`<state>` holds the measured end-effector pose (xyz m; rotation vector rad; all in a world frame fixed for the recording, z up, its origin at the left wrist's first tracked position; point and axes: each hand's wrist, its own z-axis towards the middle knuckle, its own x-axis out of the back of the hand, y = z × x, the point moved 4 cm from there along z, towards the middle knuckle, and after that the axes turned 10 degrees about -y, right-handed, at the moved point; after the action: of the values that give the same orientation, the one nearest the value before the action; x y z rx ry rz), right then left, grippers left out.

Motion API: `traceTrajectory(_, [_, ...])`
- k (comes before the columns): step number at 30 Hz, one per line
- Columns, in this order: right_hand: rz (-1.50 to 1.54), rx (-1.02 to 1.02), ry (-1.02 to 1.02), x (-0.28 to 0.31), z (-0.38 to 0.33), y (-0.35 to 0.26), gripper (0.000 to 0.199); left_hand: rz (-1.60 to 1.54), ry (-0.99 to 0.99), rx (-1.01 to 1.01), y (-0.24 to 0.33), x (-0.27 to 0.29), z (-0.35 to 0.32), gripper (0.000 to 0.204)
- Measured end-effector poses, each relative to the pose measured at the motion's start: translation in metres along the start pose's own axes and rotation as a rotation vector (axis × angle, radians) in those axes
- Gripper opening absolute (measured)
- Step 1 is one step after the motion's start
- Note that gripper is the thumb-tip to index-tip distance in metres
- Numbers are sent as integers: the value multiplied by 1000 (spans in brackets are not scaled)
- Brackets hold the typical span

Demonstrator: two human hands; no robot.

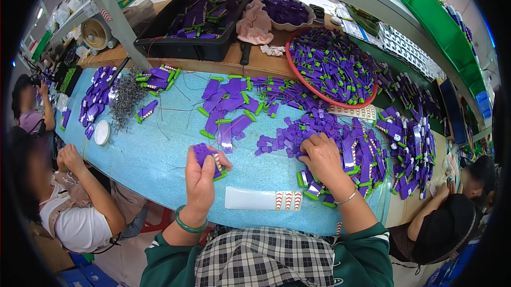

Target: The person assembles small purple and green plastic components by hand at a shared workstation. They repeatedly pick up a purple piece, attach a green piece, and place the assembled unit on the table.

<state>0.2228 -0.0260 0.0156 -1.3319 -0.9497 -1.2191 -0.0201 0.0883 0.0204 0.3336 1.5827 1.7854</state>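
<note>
My left hand, with a green bangle at its wrist, is closed around a purple plastic part that has green edging and a red-and-white chevron sticker. The thumb presses on its face. To the right, my right hand reaches down to the edge of a heap of small purple pieces. Its fingers are curled together, and whatever lies between the fingertips is hidden. Under that wrist sit purple-green parts with stickers. Between my forearms lies a pale backing strip with a few chevron stickers at its right end.
Larger purple-green parts lie mid-table, beside a red basket full of similar parts. A black tray and a bowl stand behind. Tangled wire and a white lid are left. People sit at both sides.
</note>
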Motion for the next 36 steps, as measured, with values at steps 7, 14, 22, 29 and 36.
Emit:
traceTrajectory(7, [672,134,2,29,-19,-28,9,142,-330,377,-46,-41,-15,18])
traceTrajectory(14, [863,74,0,19,-37,-57,9,536,-673,240,-51,-76,-26,17])
traceTrajectory(22, [785,129,82,8,-42,-62,14,591,-704,162,-47,-81,-29,17])
traceTrajectory(29, [976,-72,-40,-5,-48,-60,11,300,-719,445,-51,-87,-32,22])
traceTrajectory(36, [678,-158,-25,53,-47,16,7,1026,-610,17,-58,-51,48,33])
